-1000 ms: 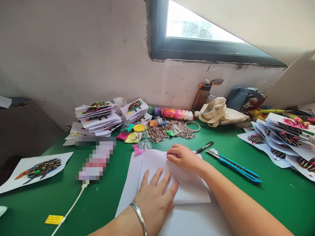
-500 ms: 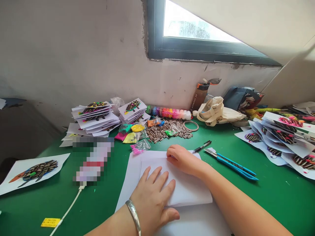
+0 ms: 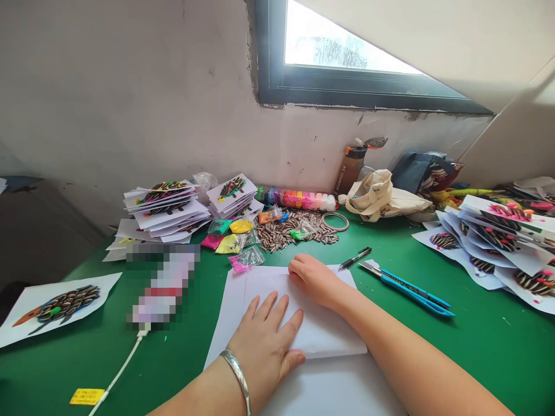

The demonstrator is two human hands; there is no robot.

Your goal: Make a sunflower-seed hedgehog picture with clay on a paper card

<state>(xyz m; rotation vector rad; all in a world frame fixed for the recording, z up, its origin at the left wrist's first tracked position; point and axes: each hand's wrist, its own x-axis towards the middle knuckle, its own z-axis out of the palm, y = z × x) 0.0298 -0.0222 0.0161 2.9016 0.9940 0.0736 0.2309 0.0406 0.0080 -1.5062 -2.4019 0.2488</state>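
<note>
My left hand [image 3: 269, 341], a silver bangle at its wrist, lies flat with spread fingers on a folded sheet of white paper [image 3: 329, 341]. Toward that sheet's far edge is my right hand [image 3: 313, 281], its fingers curled together and pressed to the paper; their tips are mostly hidden. Underneath, larger white sheets [image 3: 222, 326] rest on the green table. A black pen [image 3: 355, 257] and a blue-handled utility knife [image 3: 407, 289] are just right of my right hand.
Sunflower seeds [image 3: 281, 231], small bags of coloured clay [image 3: 229, 244] and a tape roll [image 3: 335, 222] lie beyond the paper. Stacks of seed pictures stand left [image 3: 169, 216] and right [image 3: 498, 242]. One seed picture [image 3: 60, 306] and a white cable [image 3: 119, 372] are at left.
My right hand has slid slightly left along the paper's far edge, fingers still curled. The folded sheet's near right corner has shifted a little left and lies flatter. My left hand stays spread on it.
</note>
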